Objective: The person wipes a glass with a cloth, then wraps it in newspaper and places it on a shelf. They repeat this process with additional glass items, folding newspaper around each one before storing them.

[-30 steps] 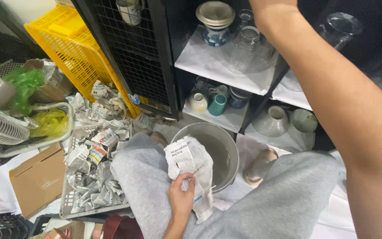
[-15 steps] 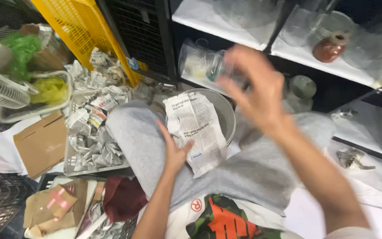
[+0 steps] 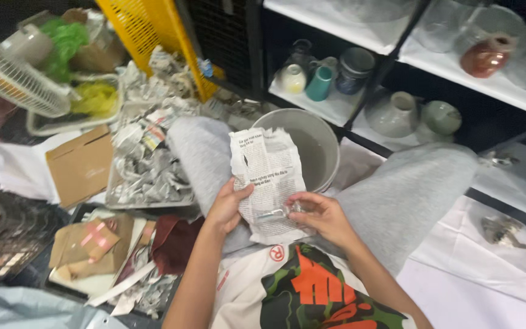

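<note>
The right hand (image 3: pixel 321 214), up at the far shelf a second ago, is back at the lap, its grip pinching one small clear glass piece (image 3: pixel 274 213) onto the single newspaper sheet (image 3: pixel 267 183); the left hand (image 3: pixel 226 207) clasps that sheet's left edge; wrapping looks begun; one grey bucket (image 3: pixel 312 143) just beyond.

Left hand (image 3: pixel 226 207): grips the left edge of a crumpled newspaper sheet (image 3: pixel 267 176).
Right hand (image 3: pixel 318 213): pinches a small clear glass object (image 3: pixel 273 214) against the sheet.
Grey bucket (image 3: pixel 321 137): just behind the sheet.
Paper scraps (image 3: pixel 144 170): piled at left.
</note>
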